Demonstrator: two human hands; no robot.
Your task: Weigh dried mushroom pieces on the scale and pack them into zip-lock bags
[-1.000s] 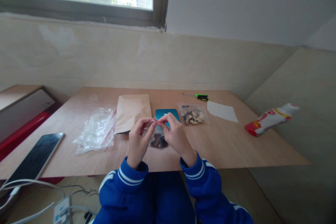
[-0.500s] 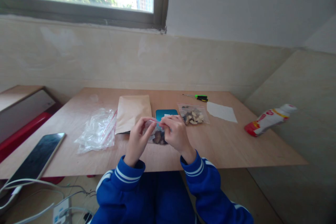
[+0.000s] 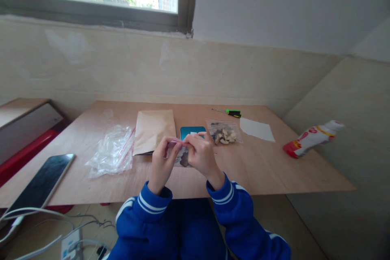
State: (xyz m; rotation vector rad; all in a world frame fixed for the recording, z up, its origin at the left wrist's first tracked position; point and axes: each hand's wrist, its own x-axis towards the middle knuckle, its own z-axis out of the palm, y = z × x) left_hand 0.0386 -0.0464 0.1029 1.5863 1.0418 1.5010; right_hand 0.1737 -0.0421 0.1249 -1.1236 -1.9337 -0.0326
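hands: our left hand (image 3: 162, 163) and right hand (image 3: 201, 155) both pinch shut on the red top strip of a small clear bag (image 3: 183, 157) | place: bag held just over the table (image 3: 274, 170), mid front edge | near: brown envelope (image 3: 154, 130), filled bag (image 3: 224, 133) behind

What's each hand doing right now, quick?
Left hand: closed, pinching the red top edge of the small clear bag.
Right hand: closed, pinching the same edge from the other side.

Both arms wear bright blue sleeves (image 3: 152, 211) (white stripes ring each cuff (image 3: 224, 195)).
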